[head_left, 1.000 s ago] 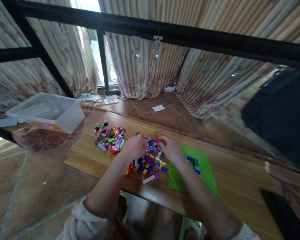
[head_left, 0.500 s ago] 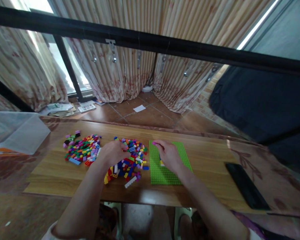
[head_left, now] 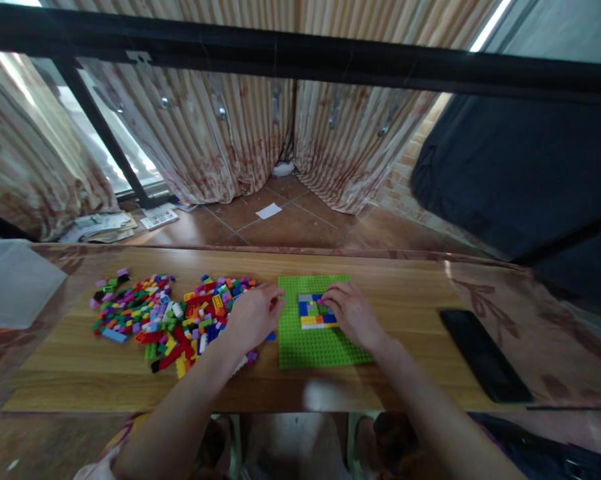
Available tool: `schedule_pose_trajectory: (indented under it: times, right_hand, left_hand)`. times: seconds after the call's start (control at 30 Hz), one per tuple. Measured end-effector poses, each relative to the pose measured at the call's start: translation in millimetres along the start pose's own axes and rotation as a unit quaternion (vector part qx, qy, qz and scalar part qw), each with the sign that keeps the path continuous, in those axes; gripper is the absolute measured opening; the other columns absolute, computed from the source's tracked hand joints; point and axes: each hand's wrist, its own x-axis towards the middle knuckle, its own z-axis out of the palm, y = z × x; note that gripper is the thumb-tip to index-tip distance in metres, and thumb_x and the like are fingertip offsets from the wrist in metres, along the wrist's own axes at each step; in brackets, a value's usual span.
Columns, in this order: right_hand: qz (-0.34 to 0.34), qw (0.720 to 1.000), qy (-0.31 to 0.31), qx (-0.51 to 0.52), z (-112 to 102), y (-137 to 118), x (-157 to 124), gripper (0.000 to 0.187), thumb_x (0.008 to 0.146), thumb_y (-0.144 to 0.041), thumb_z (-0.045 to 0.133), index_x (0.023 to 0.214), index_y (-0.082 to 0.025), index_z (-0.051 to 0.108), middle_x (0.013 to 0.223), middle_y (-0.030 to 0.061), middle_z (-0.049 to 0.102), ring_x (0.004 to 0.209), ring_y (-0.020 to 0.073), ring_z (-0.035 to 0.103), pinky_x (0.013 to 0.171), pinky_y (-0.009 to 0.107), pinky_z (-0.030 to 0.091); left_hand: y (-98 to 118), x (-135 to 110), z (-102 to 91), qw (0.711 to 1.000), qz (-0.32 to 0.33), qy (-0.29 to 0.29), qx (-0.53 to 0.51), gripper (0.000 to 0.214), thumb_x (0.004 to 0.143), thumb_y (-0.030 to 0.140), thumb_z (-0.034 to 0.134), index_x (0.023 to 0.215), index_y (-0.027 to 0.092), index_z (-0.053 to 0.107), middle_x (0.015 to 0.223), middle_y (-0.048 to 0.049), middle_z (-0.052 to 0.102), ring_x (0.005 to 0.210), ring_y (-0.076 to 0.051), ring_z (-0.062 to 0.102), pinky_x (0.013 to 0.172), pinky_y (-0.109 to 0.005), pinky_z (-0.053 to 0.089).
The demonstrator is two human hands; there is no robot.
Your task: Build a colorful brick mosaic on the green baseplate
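Observation:
My right hand (head_left: 353,312) is over the green baseplate (head_left: 310,353), thumb and finger pinched on a small pink brick (head_left: 321,302). That brick is at the inner part of a low rectangle of bricks (head_left: 311,321) on the plate, with blue, grey, white, yellow and orange pieces showing. My fingers cover its right side; I cannot tell whether the pink brick touches the plate. My left hand (head_left: 254,315) is at the plate's left edge, fingers curled together; what they hold, if anything, is hidden. Under and beside it spreads a pile of mixed bricks (head_left: 213,307).
Another heap of small bricks (head_left: 140,303) lies farther left on the wooden table (head_left: 405,287). A translucent plastic bin (head_left: 17,283) stands at the far left. A black phone-like slab (head_left: 483,353) rests at the table's right end. A dark rail (head_left: 300,57) crosses beyond.
My left hand has moved from over the brick pile to the baseplate's left edge. My right hand has brought the pink brick from the plate's upper left to the brick rectangle. The view has shifted.

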Motion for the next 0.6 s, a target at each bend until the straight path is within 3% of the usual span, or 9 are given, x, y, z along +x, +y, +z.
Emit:
schedule_pose_trajectory:
  times: [0.23,0.6]
  right_hand:
    - [-0.006,1.000,-0.015,-0.017,-1,3,4,0.020,0.090,-0.023,0.052,0.084,-0.022,0.071,0.096,0.0077,0.062,0.094,0.0228,0.054,0.088,0.041,0.047]
    - [0.011,1.000,-0.012,-0.002,-1,3,3,0.017,0.087,-0.022,0.057,0.079,-0.021,0.072,0.099,0.0071,0.061,0.098,0.0216,0.054,0.089,0.038,0.047]
  left_hand:
    - [11,-1,22.7,0.999,0.030,-0.030,0.026,0.026,0.090,0.025,0.045,0.108,0.022,0.064,0.100,-0.0050,0.065,0.088,-0.018,0.063,0.080,-0.029,0.049]
    - [19,-3,35.1,0.996,0.054,-0.068,0.027,0.028,0.091,0.025,0.044,0.114,0.021,0.059,0.103,-0.0055,0.062,0.090,-0.019,0.063,0.081,-0.031,0.050]
